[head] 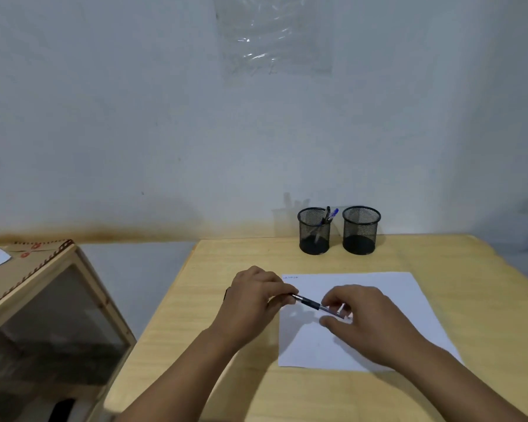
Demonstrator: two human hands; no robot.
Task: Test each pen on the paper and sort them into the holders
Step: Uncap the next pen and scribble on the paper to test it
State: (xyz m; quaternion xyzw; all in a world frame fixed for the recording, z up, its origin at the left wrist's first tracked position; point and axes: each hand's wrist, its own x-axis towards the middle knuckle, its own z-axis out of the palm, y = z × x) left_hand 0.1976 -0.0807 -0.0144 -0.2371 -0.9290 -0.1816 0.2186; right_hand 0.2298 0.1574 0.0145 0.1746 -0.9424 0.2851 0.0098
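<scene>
A dark pen (310, 302) is held level above the white paper (378, 300), one end in each hand. My left hand (253, 296) pinches its left end at the paper's left edge. My right hand (363, 312) grips its right end over the middle of the sheet. Small scribbles mark the paper's top left corner. Two black mesh holders stand at the back of the table: the left holder (314, 231) has two or three pens (329, 215) leaning in it, and the right holder (361, 229) looks empty.
The light wooden table (226, 376) has its left edge near my left forearm. A wooden cabinet with a glass front (43, 315) stands to the left, lower than the table. A wall rises just behind the holders.
</scene>
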